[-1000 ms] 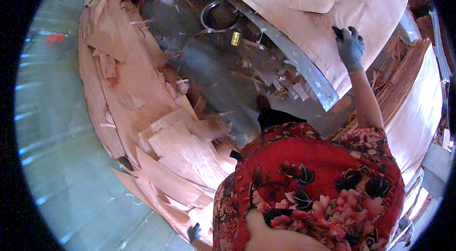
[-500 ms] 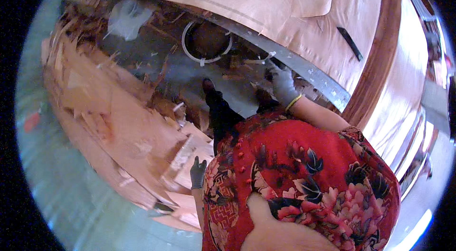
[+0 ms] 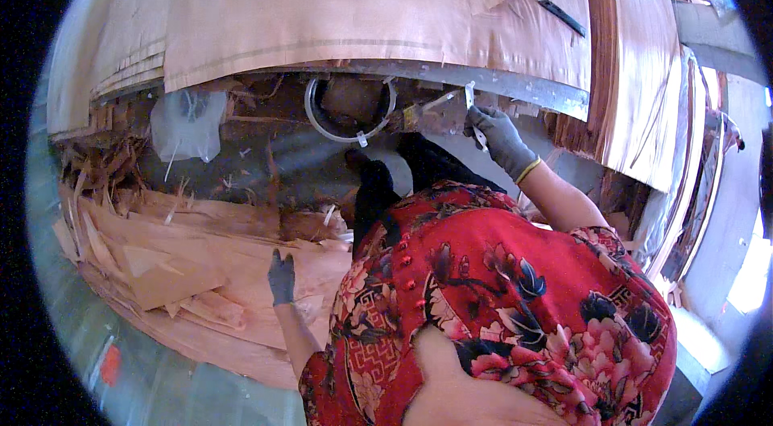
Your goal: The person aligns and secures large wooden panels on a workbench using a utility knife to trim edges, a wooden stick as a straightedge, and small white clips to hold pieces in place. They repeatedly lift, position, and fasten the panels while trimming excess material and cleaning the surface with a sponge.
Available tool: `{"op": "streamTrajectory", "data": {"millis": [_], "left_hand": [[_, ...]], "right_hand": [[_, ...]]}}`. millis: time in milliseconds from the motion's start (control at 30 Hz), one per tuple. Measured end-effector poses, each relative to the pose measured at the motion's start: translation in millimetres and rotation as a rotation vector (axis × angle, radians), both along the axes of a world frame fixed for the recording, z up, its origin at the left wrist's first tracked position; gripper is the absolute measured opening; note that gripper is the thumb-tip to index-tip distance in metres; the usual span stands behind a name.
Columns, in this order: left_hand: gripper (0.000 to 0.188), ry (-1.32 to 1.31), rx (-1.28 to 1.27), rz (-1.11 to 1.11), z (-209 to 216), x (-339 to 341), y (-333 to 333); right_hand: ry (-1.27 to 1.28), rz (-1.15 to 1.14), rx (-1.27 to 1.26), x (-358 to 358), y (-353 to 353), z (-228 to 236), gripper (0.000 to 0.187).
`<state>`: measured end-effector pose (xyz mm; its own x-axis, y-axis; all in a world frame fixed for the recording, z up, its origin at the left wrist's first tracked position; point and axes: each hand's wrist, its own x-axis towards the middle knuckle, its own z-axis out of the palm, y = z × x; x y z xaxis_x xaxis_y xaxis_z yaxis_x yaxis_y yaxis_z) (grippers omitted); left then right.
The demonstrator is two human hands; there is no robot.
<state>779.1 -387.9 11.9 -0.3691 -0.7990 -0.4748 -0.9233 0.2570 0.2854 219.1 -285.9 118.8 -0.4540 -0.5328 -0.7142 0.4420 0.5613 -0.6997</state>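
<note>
My right hand (image 3: pixel 501 142), in a grey glove with a yellow cuff, is closed around a thin white-and-dark object (image 3: pixel 470 96) whose kind I cannot make out. It is just below the metal edge (image 3: pixel 515 89) of the worktable. A brush-like tool with a pale handle (image 3: pixel 441 101) lies to its left, beside a round bucket with a white rim (image 3: pixel 311 110). My left hand (image 3: pixel 282 279), gloved in dark grey, hangs over the pale wood veneer scraps (image 3: pixel 233 225) with its fingers stretched out and nothing in them.
Large veneer sheets (image 3: pixel 322 7) cover the worktable, with a flat black tool (image 3: pixel 562 17) on top. A taller stack of veneer (image 3: pixel 636 64) stands at the right. A clear plastic bag (image 3: pixel 189 126) hangs below the table edge at left, above broken strips (image 3: pixel 105 160).
The view has turned, so the table edge now runs nearly level. My right hand has come out from beside the edge, showing the white object. My left hand has moved out from my side over the scraps.
</note>
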Motion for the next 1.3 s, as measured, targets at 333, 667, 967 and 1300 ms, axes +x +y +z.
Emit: {"op": "streamTrajectory", "data": {"millis": [333,667,967,1300], "left_hand": [[0.042,0.761,0.875,0.236,85,-288,-81],[0.031,0.527,0.866,-0.223,119,-356,-125],[0.029,0.209,0.033,0.033,3,-333,-121],[0.019,0.079,-0.002,-0.134,4,-361,-134]], "right_hand": [[0.197,0.616,-0.074,28,-22,60,0.026],[0.58,1.288,-0.225,34,-120,25,0.026],[1.091,1.319,0.248,37,-94,-13,0.03],[1.225,1.291,0.019,91,-112,-74,0.063]]}}
